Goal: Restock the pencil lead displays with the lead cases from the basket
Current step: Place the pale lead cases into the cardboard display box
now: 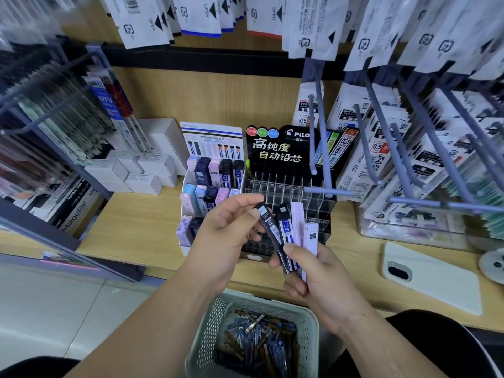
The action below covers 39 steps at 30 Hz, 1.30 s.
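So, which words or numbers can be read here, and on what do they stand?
"PILO", "高纯度 自动铅芯": black display.
"0.5 HB": dark lead case in the right hand.
"OPEN": hanging white packets.
"Mogulair": box at left.
Other small print: too blurred to read.

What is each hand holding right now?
Left hand: pinches the top of one dark lead case.
Right hand: grips a fan of lead cases, dark and lilac.

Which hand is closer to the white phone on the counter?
Right. The right hand, gripping several lead cases, is to the left of the phone; the left hand is farther left, pinching one dark case.
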{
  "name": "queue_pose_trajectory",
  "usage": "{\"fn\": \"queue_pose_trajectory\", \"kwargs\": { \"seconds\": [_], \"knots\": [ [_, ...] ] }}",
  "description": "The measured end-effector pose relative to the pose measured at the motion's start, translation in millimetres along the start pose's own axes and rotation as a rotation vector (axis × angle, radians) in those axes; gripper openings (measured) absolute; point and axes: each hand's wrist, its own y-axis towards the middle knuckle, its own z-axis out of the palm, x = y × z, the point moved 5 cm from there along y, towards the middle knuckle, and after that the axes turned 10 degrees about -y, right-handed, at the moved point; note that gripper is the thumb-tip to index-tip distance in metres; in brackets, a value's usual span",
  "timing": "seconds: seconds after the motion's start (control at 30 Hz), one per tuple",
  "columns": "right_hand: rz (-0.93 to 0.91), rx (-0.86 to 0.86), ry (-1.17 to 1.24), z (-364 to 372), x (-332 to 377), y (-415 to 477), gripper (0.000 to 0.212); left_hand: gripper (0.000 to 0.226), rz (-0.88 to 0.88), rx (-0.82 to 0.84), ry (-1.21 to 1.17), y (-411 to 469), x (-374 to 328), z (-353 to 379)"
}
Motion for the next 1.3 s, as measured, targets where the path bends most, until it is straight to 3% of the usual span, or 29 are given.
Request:
{"fn": "queue_pose_trajectory", "kwargs": {
  "seconds": [0.27, 0.47, 0.6, 0.8, 1.0, 1.2, 1.3],
  "knots": [
    [0.032, 0.087, 0.087, 2.4, 0.6, -2.4, 0.033, 0.023, 0.018, 0.029, -0.136, -2.5, -13.4, -6.5],
    [0.012, 0.076, 0.022, 2.7, 0.2, -2.0, 0.016, 0.018, 0.021, 0.063, -0.144, -1.8, -22.7, -3.8],
    [0.013, 0.053, 0.007, 1.1, -0.7, -1.1, 0.022, 0.016, 0.096, -0.025, 0.027, -0.3, -29.7, -6.2],
    [0.005, 0.033, -0.017, -0.9, -2.4, -0.5, 0.014, 0.016, 0.249, -0.222, 0.367, 24.4, -72.6, -41.5],
    [0.004, 0.034, -0.005, 1.8, -2.2, 1.1, 0.009, 0.017, 0.369, -0.124, 0.621, 62.4, -110.6, -41.5],
    [0.006, 0.027, -0.015, 2.3, -1.1, 0.9, 0.008, 0.011, 0.452, 0.007, 0.935, 83.8, -102.3, -38.1],
    [0.012, 0.010, -0.023, 1.9, -0.6, 0.5, 0.007, 0.011, 0.483, -0.005, 0.945, 84.8, -96.8, -39.7]
  ]
}}
